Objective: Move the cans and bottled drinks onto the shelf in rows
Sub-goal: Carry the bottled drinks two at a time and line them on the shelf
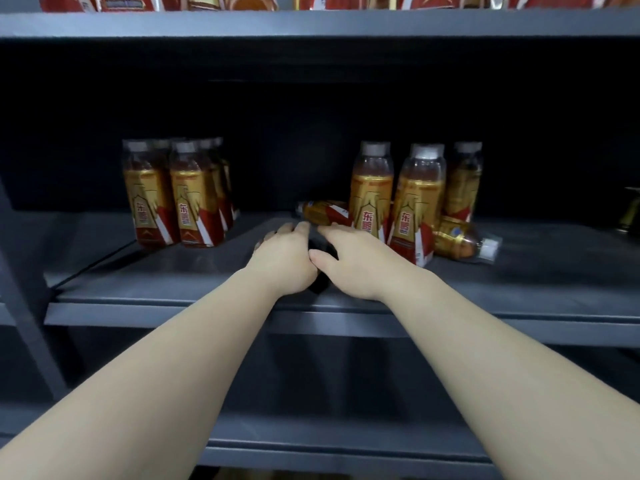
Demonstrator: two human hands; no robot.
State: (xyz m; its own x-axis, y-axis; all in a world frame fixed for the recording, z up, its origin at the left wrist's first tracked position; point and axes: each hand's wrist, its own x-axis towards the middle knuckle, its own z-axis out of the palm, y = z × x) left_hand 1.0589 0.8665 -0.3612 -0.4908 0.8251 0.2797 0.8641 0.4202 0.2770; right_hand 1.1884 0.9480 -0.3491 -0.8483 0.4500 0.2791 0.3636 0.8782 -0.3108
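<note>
The left hand (287,259) and right hand (351,268) together cup a dark object (319,285) on the shelf (180,271), between upright bottles (372,188).

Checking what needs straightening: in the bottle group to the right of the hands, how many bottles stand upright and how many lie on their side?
Upright bottles: 3
Bottles on their side: 2
Total: 5

Likely a shop or stockroom: a dark grey metal shelf (138,282) carries many identical gold-and-red bottled drinks (194,199), and on the board above it stand red packaged goods (138,1)
</note>
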